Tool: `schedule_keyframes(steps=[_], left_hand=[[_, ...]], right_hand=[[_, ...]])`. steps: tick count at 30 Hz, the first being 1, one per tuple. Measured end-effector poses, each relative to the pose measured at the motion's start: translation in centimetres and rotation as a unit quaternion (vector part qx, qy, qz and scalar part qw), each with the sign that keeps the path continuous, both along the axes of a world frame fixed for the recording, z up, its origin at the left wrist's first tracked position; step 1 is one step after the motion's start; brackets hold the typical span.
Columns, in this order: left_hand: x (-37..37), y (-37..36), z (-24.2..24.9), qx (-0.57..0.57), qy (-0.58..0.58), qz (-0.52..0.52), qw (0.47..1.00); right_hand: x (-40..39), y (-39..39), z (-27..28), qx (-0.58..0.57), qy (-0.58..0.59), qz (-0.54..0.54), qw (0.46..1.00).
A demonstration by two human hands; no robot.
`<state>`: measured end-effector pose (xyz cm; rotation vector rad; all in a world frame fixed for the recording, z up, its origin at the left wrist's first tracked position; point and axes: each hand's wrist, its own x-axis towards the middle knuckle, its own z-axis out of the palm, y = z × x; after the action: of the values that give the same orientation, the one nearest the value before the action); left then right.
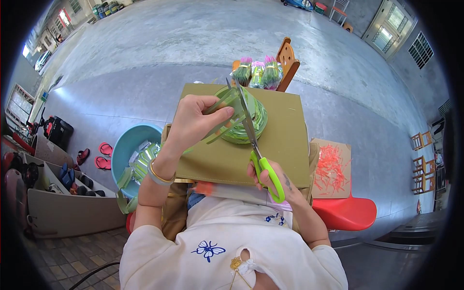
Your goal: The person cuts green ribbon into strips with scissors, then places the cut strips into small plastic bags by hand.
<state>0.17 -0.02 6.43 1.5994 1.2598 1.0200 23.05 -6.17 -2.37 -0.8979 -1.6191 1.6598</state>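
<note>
My left hand [195, 118] pinches a few flat, translucent green strips [232, 99] between thumb and fingers, raised over the table. In my right hand [273, 176] are scissors with lime-green handles [269, 180]. Their blades [249, 123] point away from me and stand slightly apart, right beside the ends of the strips. Under the blades, a round coil of green strip [253, 123] lies on the olive-covered table [282, 140], partly hidden by my left hand and the strips.
A blue basin [118, 145] with green strips stands on the floor at left. Beyond the table, a wooden chair [288, 60] carries pink-tipped green bundles [270, 72]. Red shreds [332, 169] lie on cardboard above a red stool [350, 212] at right. Pink slippers [103, 163] sit left of the basin.
</note>
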Motion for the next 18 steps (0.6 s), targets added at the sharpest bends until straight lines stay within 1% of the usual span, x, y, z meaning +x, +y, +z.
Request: schedule_keyframes(steps=[7,10,13,18], left_hand=[[0.2,-0.14,0.12,-0.008,-0.005,-0.004,1.0],[0.57,-0.28,0.09,0.008,-0.035,0.012,0.999],[0.26,-0.16,0.14,-0.008,-0.017,-0.009,1.0],[0.26,-0.2,0.23,-0.013,-0.012,-0.006,1.0]], right_hand=[[-0.2,0.04,0.07,0.006,0.004,-0.011,1.0],[-0.25,-0.02,0.11,0.014,0.002,-0.016,1.0],[-0.3,-0.04,0.32,0.011,0.006,-0.02,1.0],[-0.09,-0.01,0.17,0.0,0.007,-0.02,1.0]])
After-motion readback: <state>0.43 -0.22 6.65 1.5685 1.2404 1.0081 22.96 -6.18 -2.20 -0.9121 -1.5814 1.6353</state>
